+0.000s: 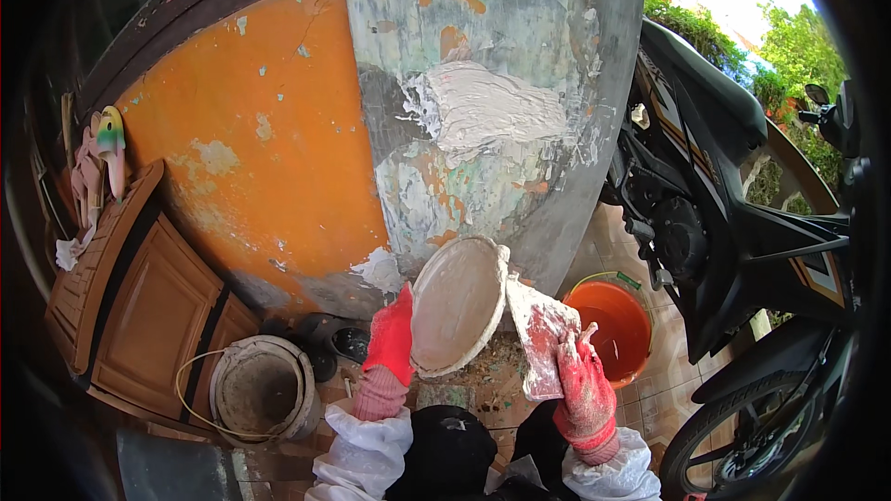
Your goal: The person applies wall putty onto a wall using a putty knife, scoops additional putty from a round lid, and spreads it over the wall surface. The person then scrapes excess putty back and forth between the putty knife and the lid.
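My left hand (pixel 389 345), in a red glove, is closed on the left rim of a round, shallow plaster-coated basin (pixel 457 304). The basin is tilted so its inside faces me; the fingers behind it are partly hidden. My right hand (pixel 587 391), in a smeared red glove, grips a flat plaster-smeared trowel (pixel 535 339). The trowel's upper edge meets the basin's right rim. Ahead of both hands is a scraped grey wall (pixel 394 0) with patches of orange, and a thick, rough patch of white plaster (pixel 497 111) is spread on it.
An orange bucket (pixel 608 329) stands right of my right hand, by a black motorcycle (pixel 705 176). A grey crusted bucket (pixel 264 390) with a wire handle sits at left, near dark shoes (pixel 348 343) and a brown wooden cabinet (pixel 153 301). Debris lies on the tiled floor.
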Available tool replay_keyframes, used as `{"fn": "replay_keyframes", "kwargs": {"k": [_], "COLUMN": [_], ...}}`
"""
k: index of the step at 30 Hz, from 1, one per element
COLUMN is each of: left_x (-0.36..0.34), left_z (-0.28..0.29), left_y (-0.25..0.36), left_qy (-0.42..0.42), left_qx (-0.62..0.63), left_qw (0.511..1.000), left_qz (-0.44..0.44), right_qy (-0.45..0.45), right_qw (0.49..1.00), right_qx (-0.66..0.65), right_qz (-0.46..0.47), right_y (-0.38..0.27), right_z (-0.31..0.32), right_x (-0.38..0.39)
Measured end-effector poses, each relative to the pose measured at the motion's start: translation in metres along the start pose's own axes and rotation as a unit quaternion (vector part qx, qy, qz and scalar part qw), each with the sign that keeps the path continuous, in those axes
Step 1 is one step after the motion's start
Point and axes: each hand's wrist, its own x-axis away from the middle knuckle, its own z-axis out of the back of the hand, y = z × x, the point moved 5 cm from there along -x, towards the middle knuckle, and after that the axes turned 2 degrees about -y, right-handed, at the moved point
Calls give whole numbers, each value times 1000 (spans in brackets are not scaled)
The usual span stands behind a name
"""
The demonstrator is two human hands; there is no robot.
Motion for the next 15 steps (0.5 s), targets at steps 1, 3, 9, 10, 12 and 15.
{"fn": "replay_keyframes", "kwargs": {"k": [1, 3, 9, 10, 12, 15], "left_x": [-1, -2, -3, -1, 2, 2], "left_z": [1, 2, 4, 4, 1, -1], "left_y": [-1, -7, -10, -9, -6, -5], "left_qy": [1, -2, -11, -11, -40, -77], "left_qx": [2, 10, 10, 11, 58, 125], "left_qw": [1000, 999, 1000, 1000, 997, 989], "left_qz": [1, 35, 10, 11, -7, 1], "right_qy": [-14, 32, 172, 165, 193, 112], "right_qw": [1000, 999, 923, 907, 868, 825], "right_qx": [9, -21, -235, -253, -334, -461], "right_qz": [22, 14, -252, -292, -311, -306], "right_y": [-3, -3, 25, 36, 48, 65], "right_z": [1, 9, 27, 27, 21, 14], "right_x": [0, -3, -3, -4, -19, -34]}}
